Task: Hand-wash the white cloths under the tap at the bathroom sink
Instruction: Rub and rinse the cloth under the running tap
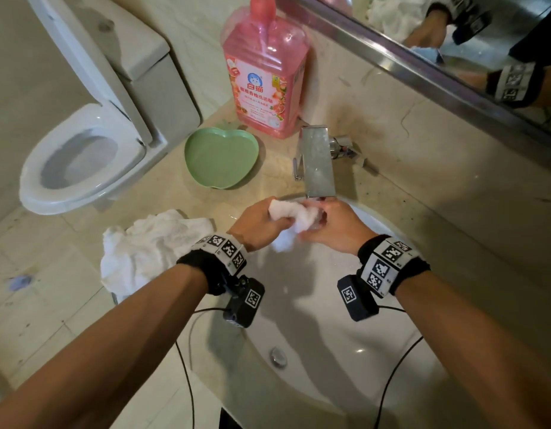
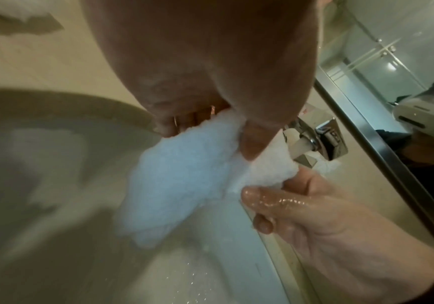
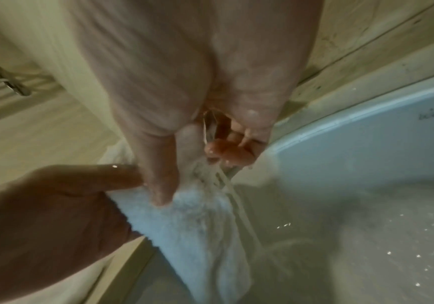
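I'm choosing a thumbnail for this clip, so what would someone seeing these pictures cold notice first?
First, the left hand and right hand gripping a bunched white cloth right under the chrome tap, above the sink. Next, the tall pink detergent bottle at the back of the counter, with a green apple-shaped dish in front of it. Then the crumpled white towel on the counter's left edge.
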A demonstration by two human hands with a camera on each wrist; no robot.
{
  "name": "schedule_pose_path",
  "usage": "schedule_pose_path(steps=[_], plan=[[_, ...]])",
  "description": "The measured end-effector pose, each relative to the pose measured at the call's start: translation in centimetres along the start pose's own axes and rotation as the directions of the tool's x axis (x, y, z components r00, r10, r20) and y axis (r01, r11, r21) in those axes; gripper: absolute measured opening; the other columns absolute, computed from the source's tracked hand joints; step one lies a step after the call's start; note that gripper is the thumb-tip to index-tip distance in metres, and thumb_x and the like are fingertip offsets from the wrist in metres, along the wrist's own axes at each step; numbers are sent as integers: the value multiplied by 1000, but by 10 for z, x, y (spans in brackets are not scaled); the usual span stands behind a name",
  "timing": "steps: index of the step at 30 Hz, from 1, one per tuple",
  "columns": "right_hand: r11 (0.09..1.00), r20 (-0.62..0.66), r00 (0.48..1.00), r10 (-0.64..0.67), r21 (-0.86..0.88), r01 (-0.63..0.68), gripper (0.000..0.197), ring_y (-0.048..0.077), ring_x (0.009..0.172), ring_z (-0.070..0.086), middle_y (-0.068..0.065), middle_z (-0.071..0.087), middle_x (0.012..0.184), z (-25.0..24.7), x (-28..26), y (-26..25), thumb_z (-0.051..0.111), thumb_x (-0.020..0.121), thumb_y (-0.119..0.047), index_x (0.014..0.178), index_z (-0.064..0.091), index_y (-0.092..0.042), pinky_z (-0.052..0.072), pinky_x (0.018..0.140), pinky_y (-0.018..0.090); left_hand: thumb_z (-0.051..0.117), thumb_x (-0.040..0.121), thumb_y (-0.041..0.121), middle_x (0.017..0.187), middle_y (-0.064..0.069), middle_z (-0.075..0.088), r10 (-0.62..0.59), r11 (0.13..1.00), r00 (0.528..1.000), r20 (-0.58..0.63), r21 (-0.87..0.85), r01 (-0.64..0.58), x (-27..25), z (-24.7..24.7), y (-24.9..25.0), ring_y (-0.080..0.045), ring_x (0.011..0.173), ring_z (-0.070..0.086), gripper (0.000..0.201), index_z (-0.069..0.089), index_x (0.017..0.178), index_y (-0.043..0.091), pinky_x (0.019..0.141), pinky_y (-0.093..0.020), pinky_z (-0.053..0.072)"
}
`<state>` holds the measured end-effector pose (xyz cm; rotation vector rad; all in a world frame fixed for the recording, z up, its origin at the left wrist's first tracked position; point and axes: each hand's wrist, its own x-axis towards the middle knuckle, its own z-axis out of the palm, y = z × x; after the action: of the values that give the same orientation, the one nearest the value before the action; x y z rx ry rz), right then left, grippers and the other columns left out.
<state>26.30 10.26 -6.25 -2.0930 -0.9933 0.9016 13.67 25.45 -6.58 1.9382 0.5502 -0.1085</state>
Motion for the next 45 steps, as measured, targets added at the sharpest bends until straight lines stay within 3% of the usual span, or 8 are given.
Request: schedule_pose_path(steps=[5, 9, 16, 25, 28, 32, 39, 45], plan=[[995, -70, 996, 53, 90, -46, 23, 1, 90, 69, -18, 75, 93, -12, -6, 12, 79, 79, -40, 99, 69, -46, 54, 78, 24, 56, 91, 16, 94, 23, 70, 41, 966, 999, 22, -257, -34, 2, -3, 1, 4, 93, 64, 29, 71, 92, 40, 82, -20, 48], [980, -98, 990, 97, 182, -78, 21, 6, 94, 70, -11, 75, 98, -15, -7, 24, 74, 85, -28, 105, 68, -34, 56, 81, 30, 63, 89, 29, 84, 27, 61, 18, 997, 985, -169, -70, -31, 11, 12, 2, 1, 82, 60, 22, 56, 94, 49, 73, -27, 44], [955, -226, 928, 295, 37, -295, 40, 28, 92, 65, 6, 65, 100, -18, -13, 37, 50, 96, -15, 135, 52, -10, 58, 80, 46, 51, 96, 47, 102, -18, 69, -68, 909, 981, -182, 393, 136, 28, 31, 8, -41, 95, 62, 42, 53, 116, 9, 70, -33, 38], [941, -173, 952, 254, 271, -202, 58, 15, 100, 64, -2, 66, 113, 17, -4, 6, 79, 77, -20, 127, 50, -19, 55, 83, 28, 48, 98, 33, 90, -5, 63, -103, 995, 994, -33, 11, 104, 13, 30, 28, -9, 78, 60, 24, 57, 103, 11, 74, -39, 49], [961, -203, 950, 236, 193, -198, 54, 18, 101, 64, -6, 63, 102, 24, 8, 5, 78, 77, -16, 126, 54, -16, 45, 69, 14, 45, 98, 21, 112, 0, 60, -93, 989, 995, 41, -108, 97, 2, 26, 23, -11, 105, 56, 22, 62, 110, 15, 94, -37, 47], [932, -119, 959, 258, 293, -214, 32, 24, 108, 64, 5, 68, 113, 21, 20, 4, 66, 85, -11, 116, 67, -19, 55, 87, 35, 52, 87, 9, 119, -7, 52, -110, 991, 994, 9, -76, 111, -5, 16, 0, -27, 110, 56, 38, 39, 122, 18, 92, -44, 52], [876, -11, 980, 197, 451, -171, 21, 12, 99, 70, -6, 76, 99, 6, 11, -1, 68, 90, -8, 93, 75, -27, 56, 82, 26, 80, 69, 28, 140, -1, 50, -11, 999, 982, 189, 49, 2, 14, 2, -18, -15, 126, 49, 88, 34, 144, 22, 105, -33, 40], [787, -6, 983, 186, 599, -145, 33, 50, 113, 59, 35, 63, 116, -20, -7, 7, 59, 84, 20, 116, 55, 14, 50, 98, 58, 86, 68, 23, 116, 1, 69, -154, 984, 939, 309, 132, 118, 40, 21, -18, -17, 99, 67, 68, 59, 131, 23, 84, -32, 55]])
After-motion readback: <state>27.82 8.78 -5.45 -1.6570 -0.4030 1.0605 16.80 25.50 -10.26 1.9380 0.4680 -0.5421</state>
